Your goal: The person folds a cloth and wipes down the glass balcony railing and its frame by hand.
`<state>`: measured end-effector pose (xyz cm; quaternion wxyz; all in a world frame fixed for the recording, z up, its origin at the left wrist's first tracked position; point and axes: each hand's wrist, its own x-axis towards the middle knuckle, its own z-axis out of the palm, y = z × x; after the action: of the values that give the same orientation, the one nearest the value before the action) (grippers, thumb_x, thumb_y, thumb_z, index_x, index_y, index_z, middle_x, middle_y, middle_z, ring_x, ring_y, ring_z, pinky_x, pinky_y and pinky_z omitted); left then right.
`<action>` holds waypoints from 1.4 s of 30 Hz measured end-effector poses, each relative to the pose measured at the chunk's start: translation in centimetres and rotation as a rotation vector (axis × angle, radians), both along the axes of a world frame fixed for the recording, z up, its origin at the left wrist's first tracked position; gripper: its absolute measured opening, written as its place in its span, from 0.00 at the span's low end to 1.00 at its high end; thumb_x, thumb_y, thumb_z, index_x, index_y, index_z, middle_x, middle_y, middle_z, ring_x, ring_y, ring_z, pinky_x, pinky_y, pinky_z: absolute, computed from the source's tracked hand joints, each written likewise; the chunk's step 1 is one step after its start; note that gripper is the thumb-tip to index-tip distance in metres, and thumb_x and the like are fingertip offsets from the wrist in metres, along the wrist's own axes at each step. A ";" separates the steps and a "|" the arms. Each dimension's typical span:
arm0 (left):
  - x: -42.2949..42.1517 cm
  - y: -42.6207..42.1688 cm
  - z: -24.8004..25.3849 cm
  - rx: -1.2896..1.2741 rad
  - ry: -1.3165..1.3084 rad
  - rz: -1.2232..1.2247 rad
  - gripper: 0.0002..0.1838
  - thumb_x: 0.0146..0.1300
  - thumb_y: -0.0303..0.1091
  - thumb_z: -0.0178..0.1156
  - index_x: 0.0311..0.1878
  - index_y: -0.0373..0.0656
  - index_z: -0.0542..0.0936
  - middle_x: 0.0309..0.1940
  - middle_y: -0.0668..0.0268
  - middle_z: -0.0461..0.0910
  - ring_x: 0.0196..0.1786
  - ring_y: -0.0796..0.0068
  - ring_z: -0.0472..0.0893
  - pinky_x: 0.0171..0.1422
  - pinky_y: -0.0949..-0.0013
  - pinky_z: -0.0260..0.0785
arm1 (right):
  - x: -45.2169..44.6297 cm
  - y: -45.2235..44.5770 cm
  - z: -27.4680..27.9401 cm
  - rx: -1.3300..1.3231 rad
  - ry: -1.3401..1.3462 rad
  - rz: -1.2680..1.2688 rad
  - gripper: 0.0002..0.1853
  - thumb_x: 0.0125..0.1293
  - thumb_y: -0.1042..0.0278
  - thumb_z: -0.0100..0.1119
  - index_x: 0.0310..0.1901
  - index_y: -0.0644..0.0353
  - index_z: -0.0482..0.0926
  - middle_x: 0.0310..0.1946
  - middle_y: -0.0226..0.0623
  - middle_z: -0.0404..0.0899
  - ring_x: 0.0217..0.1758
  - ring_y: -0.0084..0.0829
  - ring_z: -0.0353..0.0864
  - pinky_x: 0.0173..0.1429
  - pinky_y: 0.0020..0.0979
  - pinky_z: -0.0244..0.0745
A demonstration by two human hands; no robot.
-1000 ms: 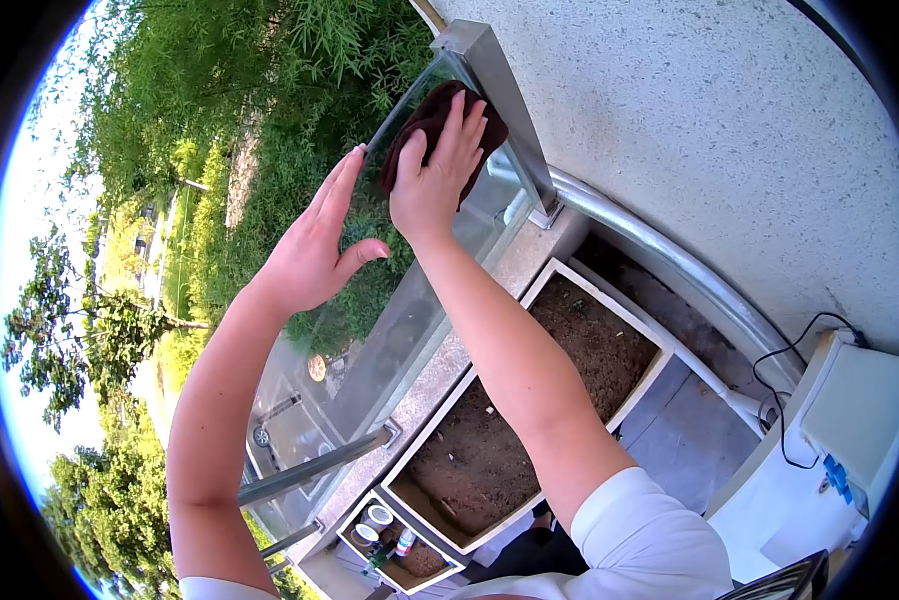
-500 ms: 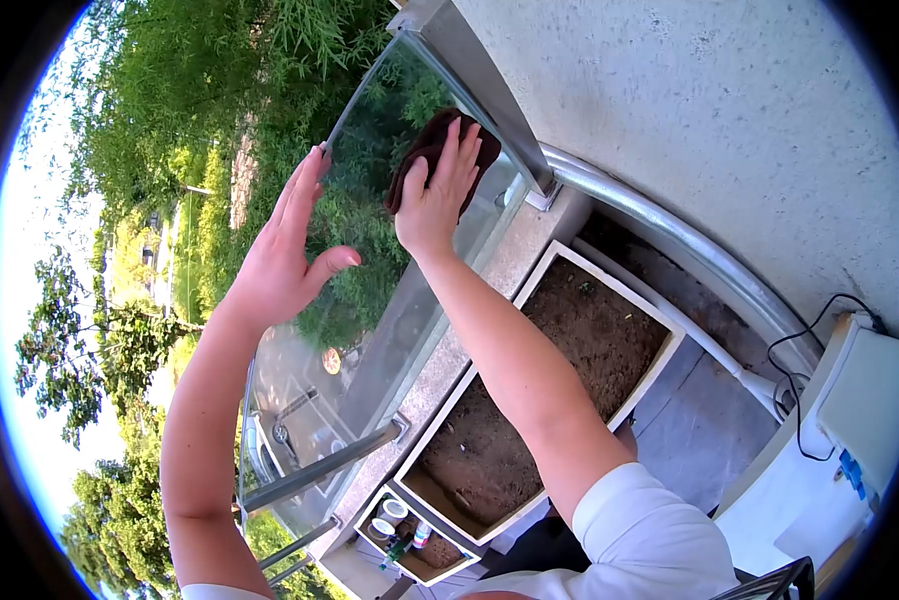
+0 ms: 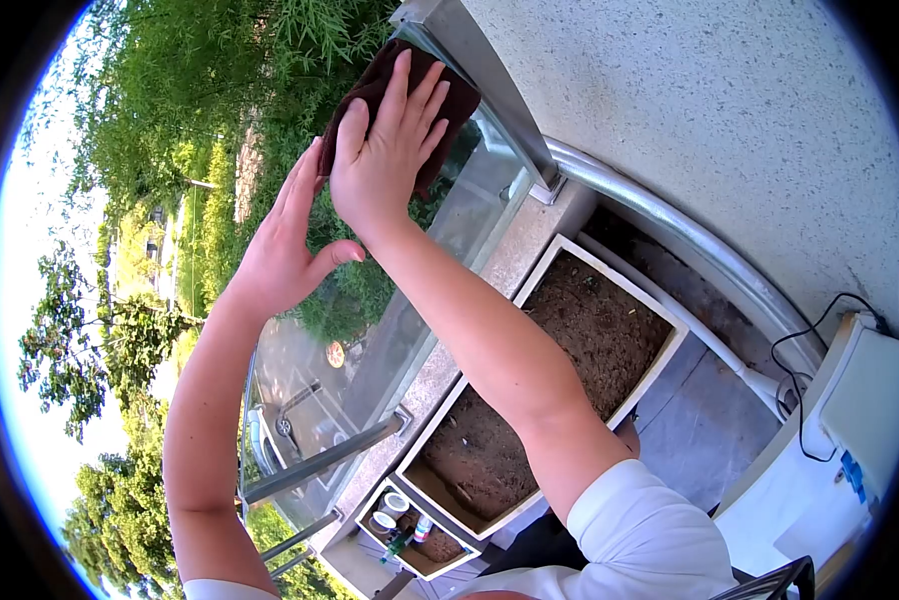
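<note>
One right hand point(image 3: 382, 160), fingers slightly spread, presses a dark cloth point(image 3: 460, 108) against glass point(image 3: 465, 220), while the left hand point(image 3: 285, 250), fingers together, thumb out, is near its corner.

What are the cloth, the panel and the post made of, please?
Cloth: probably microfiber or cotton, matte dark brown, with soft folds.
Panel: likely clear, glossy glass; greenery shows through it.
Post: metal, perhaps stainless steel, from its grey sheen.
</note>
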<state>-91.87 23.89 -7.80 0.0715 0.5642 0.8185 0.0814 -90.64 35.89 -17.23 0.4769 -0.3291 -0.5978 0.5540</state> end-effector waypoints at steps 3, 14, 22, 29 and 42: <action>0.1 -0.1 0.0 -0.017 -0.030 0.058 0.68 0.51 0.59 0.78 0.84 0.38 0.47 0.82 0.48 0.58 0.81 0.51 0.64 0.81 0.53 0.62 | -0.1 0.3 1.1 -0.005 0.019 -0.001 0.39 0.79 0.53 0.44 0.85 0.54 0.45 0.85 0.60 0.35 0.88 0.62 0.32 0.83 0.68 0.29; -0.3 0.2 -0.6 0.043 -0.097 -0.002 0.71 0.49 0.66 0.74 0.86 0.39 0.44 0.83 0.48 0.54 0.84 0.52 0.57 0.85 0.47 0.55 | -0.1 0.9 -3.1 0.100 0.080 -0.062 0.39 0.76 0.53 0.49 0.83 0.56 0.51 0.85 0.60 0.41 0.87 0.62 0.39 0.85 0.64 0.33; -0.5 0.2 -1.0 0.043 -0.064 -0.027 0.72 0.49 0.68 0.72 0.86 0.42 0.43 0.84 0.50 0.53 0.85 0.52 0.56 0.85 0.44 0.54 | 0.0 0.7 -6.5 0.098 0.057 -0.065 0.40 0.75 0.55 0.50 0.84 0.56 0.50 0.85 0.60 0.40 0.87 0.62 0.39 0.85 0.63 0.33; -0.8 0.1 -1.2 0.036 -0.042 -0.024 0.71 0.48 0.69 0.72 0.86 0.45 0.43 0.84 0.50 0.52 0.85 0.50 0.56 0.85 0.42 0.54 | -0.1 0.4 -9.8 0.087 0.074 -0.068 0.40 0.73 0.55 0.50 0.83 0.59 0.54 0.84 0.62 0.41 0.87 0.64 0.40 0.84 0.65 0.33; -1.1 0.1 -1.1 0.033 0.012 -0.048 0.73 0.44 0.65 0.75 0.86 0.44 0.45 0.83 0.50 0.56 0.84 0.51 0.58 0.84 0.43 0.58 | -0.1 0.3 -14.5 0.074 0.052 -0.056 0.39 0.76 0.55 0.48 0.83 0.56 0.51 0.85 0.59 0.41 0.88 0.61 0.39 0.85 0.62 0.32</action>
<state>-92.94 23.95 -8.87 0.0594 0.5854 0.8035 0.0897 -90.72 36.18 -31.71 0.5193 -0.3132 -0.5960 0.5263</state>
